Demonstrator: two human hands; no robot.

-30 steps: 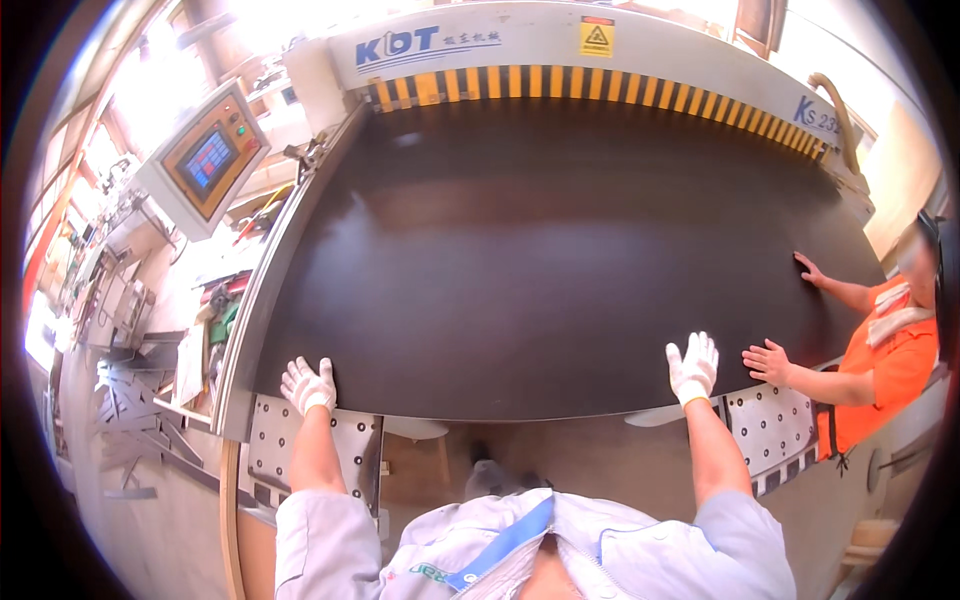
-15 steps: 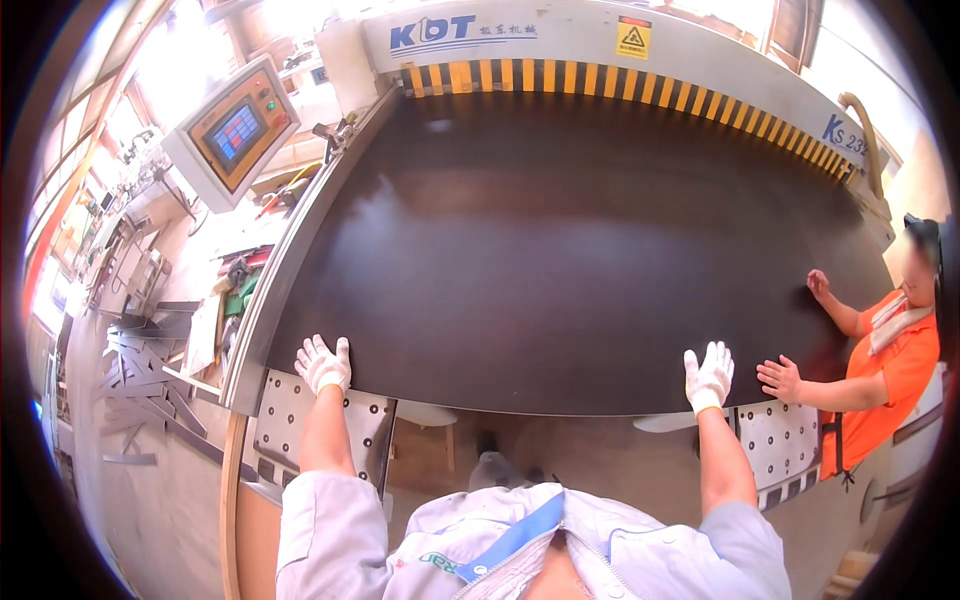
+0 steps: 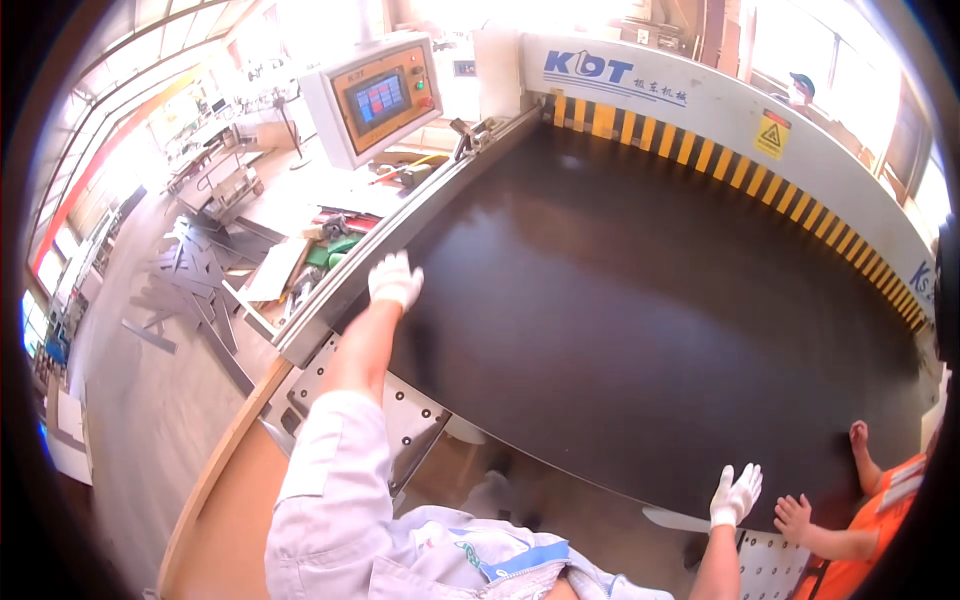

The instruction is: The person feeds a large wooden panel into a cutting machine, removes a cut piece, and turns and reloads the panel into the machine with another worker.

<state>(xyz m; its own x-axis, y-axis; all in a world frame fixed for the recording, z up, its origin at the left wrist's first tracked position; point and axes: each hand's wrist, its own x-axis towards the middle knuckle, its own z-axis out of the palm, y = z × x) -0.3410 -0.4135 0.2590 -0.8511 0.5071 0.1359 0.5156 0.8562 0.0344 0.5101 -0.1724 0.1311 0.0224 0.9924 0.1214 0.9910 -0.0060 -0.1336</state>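
Note:
A large, dark, smooth panel (image 3: 610, 320) lies flat on the bed of a saw-like machine. My left hand (image 3: 396, 282), in a white glove, is over the panel's left border beside the metal side rail (image 3: 400, 215). Its fingers point forward, slightly apart, with nothing in them. My right hand (image 3: 736, 493), gloved the same way, rests at the panel's near edge with fingers outstretched. It holds nothing. Whether either palm presses on the surface is hard to see.
A co-worker in orange (image 3: 890, 525) stands at the right, a bare hand (image 3: 795, 518) near my right hand. The machine beam (image 3: 650, 80) with a striped curtain spans the far side. A control box (image 3: 378, 98) and a pile of dark strips (image 3: 195, 270) are left. Perforated support plates (image 3: 405, 412) stand in front.
My view has turned left. My left hand has moved forward along the panel's left side. My right hand stays near the front edge, beside the co-worker's hands.

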